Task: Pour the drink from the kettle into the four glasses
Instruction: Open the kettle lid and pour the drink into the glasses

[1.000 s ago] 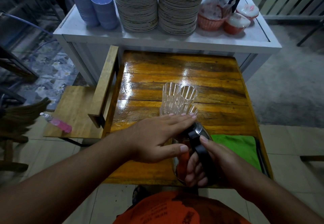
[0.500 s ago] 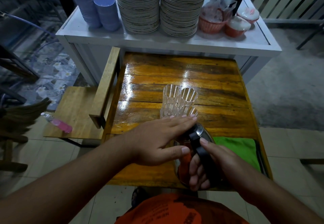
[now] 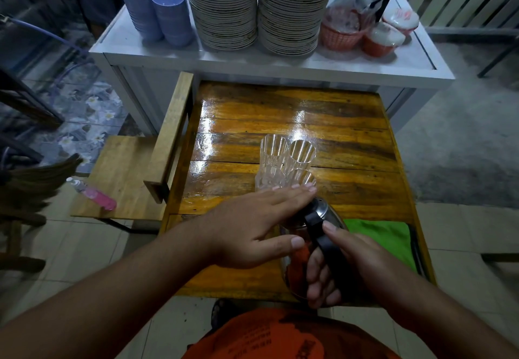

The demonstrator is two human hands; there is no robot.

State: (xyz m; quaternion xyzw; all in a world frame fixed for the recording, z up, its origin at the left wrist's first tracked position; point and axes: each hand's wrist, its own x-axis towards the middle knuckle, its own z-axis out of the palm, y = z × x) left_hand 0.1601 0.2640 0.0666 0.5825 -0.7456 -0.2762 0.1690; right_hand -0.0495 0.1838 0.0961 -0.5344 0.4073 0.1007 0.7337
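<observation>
Fingers of right hand [image 3: 356, 263] curled round kettle [image 3: 323, 212] handle, left hand [image 3: 252, 226] flat (fingers spread) on lid.

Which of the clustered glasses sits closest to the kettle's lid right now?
The near-right glass, right beyond the left hand fingertips on the kettle lid. The other visible glasses stand farther back or to its left.

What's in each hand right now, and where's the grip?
The right hand grips the kettle by its black handle. The left hand lies flat on the kettle's lid, holding nothing.
</observation>
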